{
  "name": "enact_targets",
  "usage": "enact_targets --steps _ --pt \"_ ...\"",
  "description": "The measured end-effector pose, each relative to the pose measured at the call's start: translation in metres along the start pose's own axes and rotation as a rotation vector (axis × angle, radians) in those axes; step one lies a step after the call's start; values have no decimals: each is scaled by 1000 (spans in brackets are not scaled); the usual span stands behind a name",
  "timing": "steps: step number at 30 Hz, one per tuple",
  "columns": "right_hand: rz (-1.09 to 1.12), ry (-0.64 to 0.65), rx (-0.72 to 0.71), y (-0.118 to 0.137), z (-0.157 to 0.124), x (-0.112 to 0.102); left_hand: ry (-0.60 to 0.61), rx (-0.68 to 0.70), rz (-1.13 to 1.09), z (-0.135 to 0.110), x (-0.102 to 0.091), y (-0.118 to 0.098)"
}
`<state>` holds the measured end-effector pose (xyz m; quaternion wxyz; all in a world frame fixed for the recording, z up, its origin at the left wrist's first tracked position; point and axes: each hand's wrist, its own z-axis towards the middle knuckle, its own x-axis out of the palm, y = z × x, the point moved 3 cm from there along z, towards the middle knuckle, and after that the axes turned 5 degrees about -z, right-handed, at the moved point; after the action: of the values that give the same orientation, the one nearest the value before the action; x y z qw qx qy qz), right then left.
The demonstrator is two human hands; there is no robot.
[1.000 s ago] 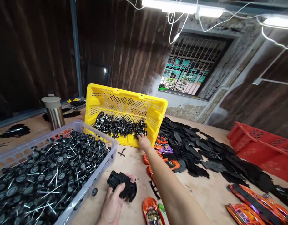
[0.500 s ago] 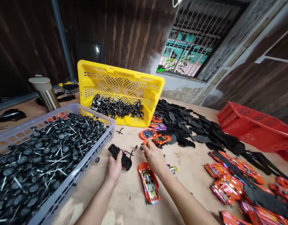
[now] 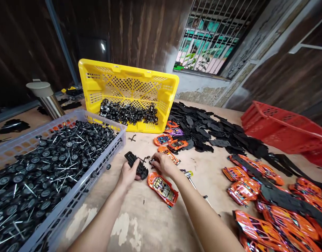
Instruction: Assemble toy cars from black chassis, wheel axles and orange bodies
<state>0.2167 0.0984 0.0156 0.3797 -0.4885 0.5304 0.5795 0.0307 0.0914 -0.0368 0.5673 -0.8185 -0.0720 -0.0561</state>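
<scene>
My left hand [image 3: 128, 174] grips a black toy car chassis [image 3: 134, 164], its thumb across the near end. Beside it, my right hand [image 3: 162, 163] is closed in a pinch on a small black wheel [image 3: 151, 161], partly covered by the fingers. A thin dark piece [image 3: 142, 160] lies across or just beyond the chassis edge; which one I cannot tell. Below my right hand an orange toy car body [image 3: 163, 190] rests upside down, its inside showing. Another orange car body [image 3: 169, 154] lies just behind the right hand. A screwdriver-like tool [image 3: 189, 173] is partly hidden by my right forearm.
At left stands a clear plastic basket [image 3: 79, 189] full of wheels on axles. A yellow crate [image 3: 129, 75], tipped on its side, holds more. Black chassis [image 3: 192, 122] are heaped behind, orange car bodies [image 3: 244, 190] lie at right, near a red crate [image 3: 278, 129]. A steel tumbler [image 3: 50, 105] stands far left.
My right hand has moved left and nearer the chassis. The orange car body below it has turned and now lies slanted. The left hand still holds the chassis, and the view has shifted slightly.
</scene>
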Motion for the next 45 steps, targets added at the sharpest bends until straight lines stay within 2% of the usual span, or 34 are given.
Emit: enact_targets --steps 6,10,12,15,19,21,23,25,29,33,35,37,41,43,45 --pt "-85 101 93 -1 8 -1 29 2 -45 -3 2 -3" --pt "-38 194 19 7 18 10 32 13 -56 -4 3 -3" --pt "9 187 -33 8 20 12 61 15 -72 -4 4 -5" --pt "90 100 -82 5 15 1 146 -20 -103 -8 6 -9" --pt "255 -58 -138 8 -2 -31 344 -157 -110 -22 12 -11" --pt "451 -48 -205 16 -10 -41 468 -247 -102 -30 14 -11" --pt "622 38 -251 26 -15 -42 543 -312 -115 -35 14 -12" --pt "669 83 -217 30 -18 -35 539 -327 -162 -34 11 -15" --pt "667 -76 -45 25 -26 -20 522 -292 -333 -29 5 -25" --pt "684 -213 94 26 -35 -7 628 -96 -384 -36 8 -22" --pt "690 -285 160 29 -38 0 607 20 -333 -39 12 -16" --pt "686 -339 196 32 -42 6 529 88 -274 -37 16 -9" --pt "665 -368 167 35 -52 13 225 145 -190 -24 18 -2" --pt "607 -475 143 33 -58 7 120 152 -177 -20 17 -1" --pt "504 -644 90 32 -63 -3 110 146 -185 -19 18 1"
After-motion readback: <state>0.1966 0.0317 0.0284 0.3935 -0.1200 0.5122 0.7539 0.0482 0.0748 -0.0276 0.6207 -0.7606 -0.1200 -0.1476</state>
